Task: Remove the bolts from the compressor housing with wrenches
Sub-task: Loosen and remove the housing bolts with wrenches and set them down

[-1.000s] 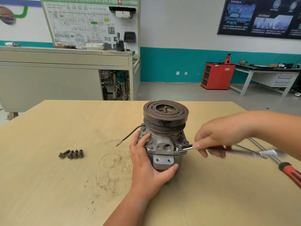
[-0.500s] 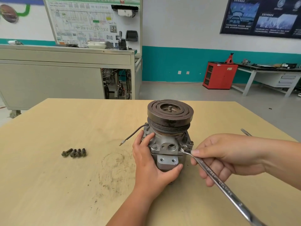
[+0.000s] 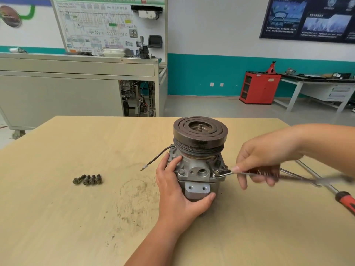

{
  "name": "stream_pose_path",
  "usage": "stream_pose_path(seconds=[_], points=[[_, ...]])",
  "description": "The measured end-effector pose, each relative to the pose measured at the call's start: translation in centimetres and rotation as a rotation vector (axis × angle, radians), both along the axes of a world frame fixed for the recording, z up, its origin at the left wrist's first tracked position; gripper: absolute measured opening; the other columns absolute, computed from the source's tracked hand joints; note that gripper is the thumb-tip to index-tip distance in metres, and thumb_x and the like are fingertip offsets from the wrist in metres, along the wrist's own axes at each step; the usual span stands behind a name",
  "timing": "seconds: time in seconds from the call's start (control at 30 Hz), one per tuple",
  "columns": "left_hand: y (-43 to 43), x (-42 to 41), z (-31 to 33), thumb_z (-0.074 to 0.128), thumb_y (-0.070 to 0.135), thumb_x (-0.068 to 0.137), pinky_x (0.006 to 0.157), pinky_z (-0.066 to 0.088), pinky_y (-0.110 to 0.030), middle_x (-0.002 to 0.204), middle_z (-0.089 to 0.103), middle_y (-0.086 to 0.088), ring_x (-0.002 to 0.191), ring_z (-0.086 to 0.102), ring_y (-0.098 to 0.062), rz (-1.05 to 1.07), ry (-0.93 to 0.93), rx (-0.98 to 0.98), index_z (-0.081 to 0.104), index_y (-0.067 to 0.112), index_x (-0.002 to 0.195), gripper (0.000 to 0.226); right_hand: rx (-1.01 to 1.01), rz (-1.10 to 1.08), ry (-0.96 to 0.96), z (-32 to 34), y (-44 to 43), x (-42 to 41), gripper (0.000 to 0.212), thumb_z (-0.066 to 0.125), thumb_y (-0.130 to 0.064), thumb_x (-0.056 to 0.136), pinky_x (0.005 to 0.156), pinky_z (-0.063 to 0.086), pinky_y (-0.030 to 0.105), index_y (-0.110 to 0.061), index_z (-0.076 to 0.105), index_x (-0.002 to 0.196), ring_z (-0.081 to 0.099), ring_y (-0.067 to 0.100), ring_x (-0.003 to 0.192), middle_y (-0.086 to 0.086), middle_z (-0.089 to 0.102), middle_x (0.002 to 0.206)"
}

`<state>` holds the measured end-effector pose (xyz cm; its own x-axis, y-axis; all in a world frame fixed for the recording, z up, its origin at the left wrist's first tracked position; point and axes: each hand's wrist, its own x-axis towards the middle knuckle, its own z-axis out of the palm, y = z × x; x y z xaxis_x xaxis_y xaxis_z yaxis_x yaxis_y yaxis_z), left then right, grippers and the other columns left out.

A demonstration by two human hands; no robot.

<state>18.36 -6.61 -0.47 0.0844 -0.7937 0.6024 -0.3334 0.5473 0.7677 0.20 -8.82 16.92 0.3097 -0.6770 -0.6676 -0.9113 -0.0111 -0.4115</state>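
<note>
My left hand braces the likely heavy compressor housing low; my right hand grips the wrench on 1 bolt.

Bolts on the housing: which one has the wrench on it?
The front-right bolt, just right of the round port: the wrench held by the right hand sits on it. The front-left bolt is bare.

left hand grips the compressor housing on the table, right hand holds a wrench on a bolt, four loose bolts sit off to the left
</note>
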Motion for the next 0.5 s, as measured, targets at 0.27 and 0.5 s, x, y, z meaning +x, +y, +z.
stream_pose_path(seconds=[0.27, 0.5], points=[[0.1, 0.1, 0.1, 0.071, 0.055, 0.052, 0.109, 0.019, -0.009, 0.147, 0.022, -0.005, 0.140, 0.020, -0.016, -0.013, 0.001, 0.003, 0.038, 0.030, 0.124, 0.084, -0.351, 0.129, 0.130, -1.2, -1.2, -0.6, 0.030, 0.051, -0.055, 0.087, 0.058, 0.042, 0.012, -0.031, 0.068, 0.078, 0.056, 0.003, 0.063, -0.012, 0.061, 0.068], [0.3, 0.3, 0.2, 0.071, 0.057, 0.051, 0.110, 0.020, -0.013, 0.147, 0.021, -0.005, 0.141, 0.019, -0.016, -0.024, 0.001, 0.009, 0.040, 0.028, 0.123, 0.083, -0.325, 0.193, 0.125, 0.2, -0.6, -2.3, 0.021, 0.045, -0.042, 0.096, 0.071, 0.047, 0.019, -0.040, 0.065, 0.088, 0.059, -0.001, 0.078, -0.015, 0.063, 0.081]])
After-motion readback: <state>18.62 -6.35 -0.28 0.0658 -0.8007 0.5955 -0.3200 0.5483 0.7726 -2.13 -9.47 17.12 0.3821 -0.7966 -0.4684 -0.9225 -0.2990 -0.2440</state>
